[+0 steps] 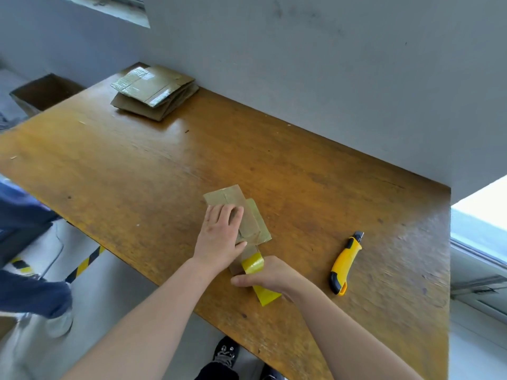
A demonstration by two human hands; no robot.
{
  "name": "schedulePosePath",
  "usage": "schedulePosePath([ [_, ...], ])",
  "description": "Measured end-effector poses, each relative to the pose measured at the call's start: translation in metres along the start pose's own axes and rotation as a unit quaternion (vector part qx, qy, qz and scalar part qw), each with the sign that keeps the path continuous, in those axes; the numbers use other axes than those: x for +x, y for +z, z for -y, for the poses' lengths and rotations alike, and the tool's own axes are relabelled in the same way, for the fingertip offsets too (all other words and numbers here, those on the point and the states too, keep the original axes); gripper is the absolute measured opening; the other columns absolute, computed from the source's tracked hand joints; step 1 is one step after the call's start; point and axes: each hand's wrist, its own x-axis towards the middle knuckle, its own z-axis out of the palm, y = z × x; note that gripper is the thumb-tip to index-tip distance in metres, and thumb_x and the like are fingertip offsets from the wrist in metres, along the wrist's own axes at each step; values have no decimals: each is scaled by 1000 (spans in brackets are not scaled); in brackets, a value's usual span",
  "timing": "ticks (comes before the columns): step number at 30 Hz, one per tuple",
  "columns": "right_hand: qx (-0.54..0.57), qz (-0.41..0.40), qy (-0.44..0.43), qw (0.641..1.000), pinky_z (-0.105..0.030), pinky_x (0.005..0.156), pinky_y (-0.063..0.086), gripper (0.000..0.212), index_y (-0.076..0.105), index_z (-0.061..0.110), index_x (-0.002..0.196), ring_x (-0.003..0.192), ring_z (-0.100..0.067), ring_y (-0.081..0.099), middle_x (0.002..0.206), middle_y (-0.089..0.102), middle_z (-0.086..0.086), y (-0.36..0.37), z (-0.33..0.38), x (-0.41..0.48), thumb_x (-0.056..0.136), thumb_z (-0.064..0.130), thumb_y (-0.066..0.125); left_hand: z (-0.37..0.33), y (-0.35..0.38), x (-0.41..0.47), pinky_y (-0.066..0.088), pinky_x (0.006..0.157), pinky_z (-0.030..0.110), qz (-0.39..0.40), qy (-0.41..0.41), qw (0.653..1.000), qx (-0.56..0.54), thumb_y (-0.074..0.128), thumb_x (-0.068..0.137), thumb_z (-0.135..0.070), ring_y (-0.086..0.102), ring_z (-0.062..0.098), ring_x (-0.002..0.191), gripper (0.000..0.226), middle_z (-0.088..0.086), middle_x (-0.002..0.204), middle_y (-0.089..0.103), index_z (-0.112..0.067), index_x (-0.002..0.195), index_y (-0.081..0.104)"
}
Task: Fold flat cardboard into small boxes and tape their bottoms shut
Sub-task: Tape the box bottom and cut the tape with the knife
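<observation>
Pressing down with straight fingers, your left hand [219,237] lay flat on the small box [233,197] in the lower centre of the frame and covered its near half. Your right hand [270,275], just below it, had the fingers curled round the yellow tape roll [253,263]. A strip of tape ran from the roll up to the near end of the box. The long axis of the box went from the roll toward the upper left, in line with this strip. The knife [346,263] lay to the right, nearer to your right hand, which I judge should take it for the cut. The stack of flat cardboard [155,91] lay in the upper left on the table [137,160].
</observation>
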Motion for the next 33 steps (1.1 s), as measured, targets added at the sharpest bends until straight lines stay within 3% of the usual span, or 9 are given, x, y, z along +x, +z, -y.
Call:
schedulePosePath([
  [5, 12, -14, 25, 1000, -31, 74, 43, 82, 66, 11, 109, 96, -19, 61, 106, 67, -4, 0, -4, -3, 51, 66, 84, -2, -1, 1, 11, 118, 45, 6, -4, 1000, 12, 62, 85, -49, 26, 29, 135, 80, 7, 143, 31, -15, 148, 26],
  [10, 67, -30, -24, 997, -33, 76, 44, 75, 65, 12, 98, 89, -19, 62, 92, 67, -3, 11, -8, -8, 53, 71, 80, 5, -8, 1, 4, 119, 40, 31, 1, 997, -66, 64, 85, -46, 10, 24, 145, 88, 5, 156, 18, -20, 153, 15],
  [14, 92, -41, -51, 994, -39, 93, 52, 75, 61, 21, 115, 103, -20, 63, 109, 68, -2, 13, -9, -10, 57, 62, 84, 10, -14, -16, 7, 120, 38, -24, -13, 976, -217, 67, 80, -14, -3, 16, 148, 82, -1, 159, 7, -23, 150, 24],
  [18, 87, -53, -65, 993, -35, 88, 52, 75, 56, 21, 119, 103, -18, 62, 111, 66, 0, 11, -10, -13, 59, 55, 86, -12, -8, -43, 42, 79, 25, -197, -214, 900, -326, 59, 69, -2, 43, 17, 99, 39, -1, 106, 44, -20, 100, 46],
  [22, 94, -58, -91, 990, -30, 84, 51, 66, 57, 22, 117, 102, -15, 61, 110, 66, 2, 11, -13, -16, 64, 47, 87, -37, 5, -53, 39, 54, 27, -66, -364, 828, -422, 57, 83, -31, 53, 14, 69, 11, -4, 78, 55, -25, 80, 48],
  [27, 59, 0, -104, 993, -19, 67, 44, 39, 59, 37, 97, 86, 1, 60, 95, 64, 17, -7, -15, -30, 69, 55, 79, -44, 8, -49, 51, 65, 32, 44, -426, 719, -548, 62, 87, -46, 61, 15, 83, 27, -2, 95, 63, -21, 97, 60],
  [29, 66, -92, -112, 987, -28, 69, 49, 27, 60, 33, 92, 87, -8, 61, 95, 64, 10, -22, -24, -31, 76, 52, 69, -42, 5, -48, 53, 60, 34, 72, -436, 702, -559, 64, 88, -44, 62, 21, 79, 27, 4, 96, 65, -19, 97, 62],
  [31, 67, -308, -91, 945, -42, 78, 52, 20, 64, 24, 92, 92, -22, 60, 98, 65, -1, -39, -39, -27, 83, 42, 62, -43, -1, -47, 50, 52, 29, 105, -445, 693, -558, 64, 87, -47, 60, 22, 74, 29, 5, 95, 64, -19, 95, 63],
  [33, -23, -448, -3, 894, -44, 91, 46, 37, 60, 18, 114, 111, -29, 51, 119, 57, -8, -53, -55, -23, 87, 43, 60, -48, -5, -46, 49, 48, 26, 146, -453, 654, -588, 64, 88, -45, 61, 22, 69, 27, 8, 97, 64, -20, 98, 63],
])
